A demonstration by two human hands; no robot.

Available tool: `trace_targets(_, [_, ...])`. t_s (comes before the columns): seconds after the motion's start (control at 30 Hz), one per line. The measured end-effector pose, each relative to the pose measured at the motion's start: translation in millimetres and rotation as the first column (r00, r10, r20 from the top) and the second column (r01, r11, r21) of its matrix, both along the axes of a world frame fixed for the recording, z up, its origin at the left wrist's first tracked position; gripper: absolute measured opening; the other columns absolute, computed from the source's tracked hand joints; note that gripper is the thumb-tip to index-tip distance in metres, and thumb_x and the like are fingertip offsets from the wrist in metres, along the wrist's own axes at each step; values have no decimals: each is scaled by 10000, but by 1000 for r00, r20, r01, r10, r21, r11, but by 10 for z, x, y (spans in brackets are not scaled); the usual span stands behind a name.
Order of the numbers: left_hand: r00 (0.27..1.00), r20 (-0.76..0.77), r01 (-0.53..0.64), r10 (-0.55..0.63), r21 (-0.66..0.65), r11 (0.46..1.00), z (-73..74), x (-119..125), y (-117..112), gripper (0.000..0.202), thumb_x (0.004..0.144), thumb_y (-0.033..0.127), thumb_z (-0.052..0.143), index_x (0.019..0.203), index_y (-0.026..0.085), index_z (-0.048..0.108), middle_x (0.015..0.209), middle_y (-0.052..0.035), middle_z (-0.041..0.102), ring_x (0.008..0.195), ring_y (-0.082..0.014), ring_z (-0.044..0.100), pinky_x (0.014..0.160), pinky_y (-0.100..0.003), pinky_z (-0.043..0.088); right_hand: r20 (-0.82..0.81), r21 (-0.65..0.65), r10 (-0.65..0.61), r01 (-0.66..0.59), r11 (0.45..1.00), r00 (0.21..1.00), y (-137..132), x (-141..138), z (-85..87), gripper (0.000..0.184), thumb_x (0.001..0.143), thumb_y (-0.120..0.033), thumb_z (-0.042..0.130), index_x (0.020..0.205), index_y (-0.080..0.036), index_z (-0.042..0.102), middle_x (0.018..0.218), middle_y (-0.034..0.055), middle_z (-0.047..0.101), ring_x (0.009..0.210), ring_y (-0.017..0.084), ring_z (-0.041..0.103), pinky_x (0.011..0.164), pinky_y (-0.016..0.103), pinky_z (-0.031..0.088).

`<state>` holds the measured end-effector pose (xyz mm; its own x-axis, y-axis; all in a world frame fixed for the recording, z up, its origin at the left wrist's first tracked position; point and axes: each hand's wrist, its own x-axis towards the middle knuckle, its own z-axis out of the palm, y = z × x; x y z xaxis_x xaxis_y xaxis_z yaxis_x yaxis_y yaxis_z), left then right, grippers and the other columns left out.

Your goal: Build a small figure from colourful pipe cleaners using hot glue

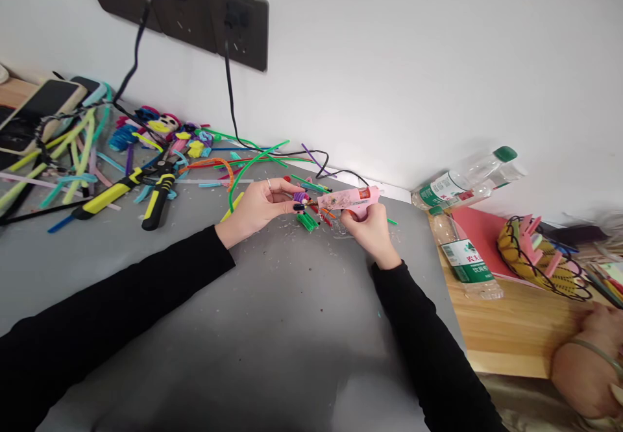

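Observation:
My right hand (pixel 368 226) grips a pink hot glue gun (pixel 346 201), its nozzle pointing left. Between the thumb and fingers of my left hand (pixel 257 205) is a small purple pipe-cleaner piece (pixel 300 197). The nozzle tip is right at this piece; whether it touches cannot be made out. Just below lies a green pipe-cleaner bundle (pixel 307 222) on the grey mat (pixel 272 328). A black cord (pixel 348 171) runs behind the glue gun toward the wall. Loose green pipe cleaners (pixel 263 159) lie behind my left hand.
Yellow-black pliers (pixel 158 202) lie left, near colourful pipe-cleaner figures (pixel 165 124) and a phone (pixel 41 114). Plastic bottles (pixel 464 257) and a yellow-black basket (pixel 540 257) stand or lie at right. Another person's arm (pixel 584 367) shows at lower right. Wall sockets (pixel 195 10) hold two plugs.

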<state>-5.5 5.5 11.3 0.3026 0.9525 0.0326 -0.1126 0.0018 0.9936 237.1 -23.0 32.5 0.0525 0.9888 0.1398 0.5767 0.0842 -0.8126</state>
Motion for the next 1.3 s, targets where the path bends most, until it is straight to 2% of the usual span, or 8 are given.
trace_targets(0.23, [999, 31, -14, 14, -9, 1000, -13, 1, 11, 535, 581, 514, 965, 945, 177, 764, 1085, -101, 794, 980, -269, 763, 890, -410, 632, 6, 39, 9, -9, 999, 1000, 6, 6, -6, 323, 627, -288, 536, 557, -253, 222, 541, -67, 248, 526, 61, 214, 456, 232, 174])
trace_targets(0.43, [998, 69, -7, 8, -16, 1000, -12, 4, 18, 508, 588, 486, 971, 934, 175, 767, 1027, -88, 789, 848, -230, 766, 838, -404, 644, 7, 56, -17, 17, 998, 1000, 3, 38, 43, 321, 646, -285, 540, 552, -251, 235, 535, -72, 244, 524, 61, 211, 474, 244, 186])
trace_targets(0.57, [991, 132, 2, 4, -43, 999, -22, 7, 27, 490, 583, 466, 981, 915, 170, 776, 1006, -85, 791, 830, -216, 757, 831, -393, 646, -13, 96, -148, 149, 984, 989, 52, 142, 32, 354, 672, -307, 589, 554, -256, 258, 532, -75, 255, 531, 70, 231, 482, 254, 195])
trace_targets(0.7, [971, 238, 25, -8, -70, 997, -13, 16, 34, 436, 575, 400, 998, 885, 171, 793, 980, -76, 789, 736, -176, 739, 733, -340, 644, -38, 133, -359, 361, 923, 932, 175, 351, 8, 303, 719, -352, 630, 629, -253, 358, 578, -72, 339, 559, 97, 320, 510, 257, 291])
trace_targets(0.9, [961, 278, 38, -13, -83, 996, 17, 24, 30, 418, 568, 371, 1004, 871, 165, 804, 945, -72, 787, 678, -154, 715, 674, -313, 614, 177, 114, -532, 519, 847, 828, 365, 735, -38, 241, 682, -391, 663, 719, -229, 489, 691, -5, 554, 689, 185, 504, 665, 314, 434])
trace_targets(1.13, [960, 280, 50, -20, -102, 993, 10, 27, 17, 382, 584, 344, 1001, 862, 171, 803, 880, -51, 781, 681, -149, 710, 666, -296, 594, 393, 54, -492, 514, 856, 777, 409, 1012, -220, 268, 735, -421, 682, 827, -195, 572, 811, 95, 663, 808, 282, 612, 788, 404, 485])
trace_targets(1.2, [956, 293, 51, -19, -102, 993, 15, 31, 17, 380, 579, 337, 1004, 860, 173, 806, 877, -48, 780, 680, -147, 712, 660, -288, 590, 409, 138, -519, 511, 849, 751, 384, 1044, -229, 346, 742, -460, 716, 889, -183, 570, 907, 131, 667, 889, 303, 614, 843, 441, 492])
trace_targets(1.3, [953, 303, 46, -14, -98, 994, 21, 38, 20, 386, 570, 332, 1008, 856, 168, 807, 871, -50, 779, 668, -146, 707, 652, -290, 587, 376, 434, -596, 434, 789, 709, 307, 936, -139, 387, 810, -480, 712, 986, -168, 564, 1046, 167, 628, 1005, 317, 587, 938, 503, 472])
